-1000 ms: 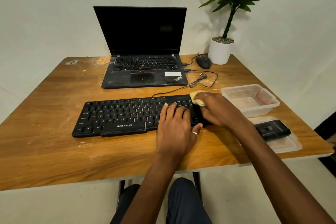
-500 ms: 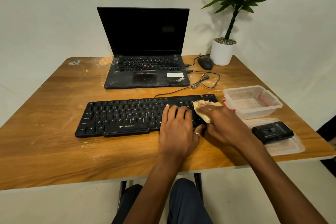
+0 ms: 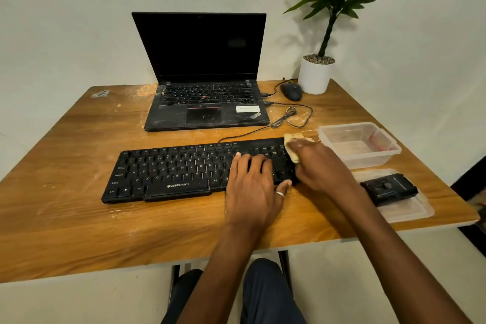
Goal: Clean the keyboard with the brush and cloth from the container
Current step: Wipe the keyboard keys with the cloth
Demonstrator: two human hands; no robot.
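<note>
I counted one keyboard [image 3: 171, 171] on the table [image 3: 79, 218], one laptop [image 3: 205, 102] behind it, and two hands. The left hand [image 3: 252, 189] lay flat with fingers straight on the keys right of centre, grasping nothing. The right hand [image 3: 320, 166], slightly blurred, clutched one cloth [image 3: 292, 146] against the keyboard's right end. One container [image 3: 360, 144] stood open just beside that end. Its lid [image 3: 410, 212] lay nearer me and carried one black object [image 3: 389, 188].
</note>
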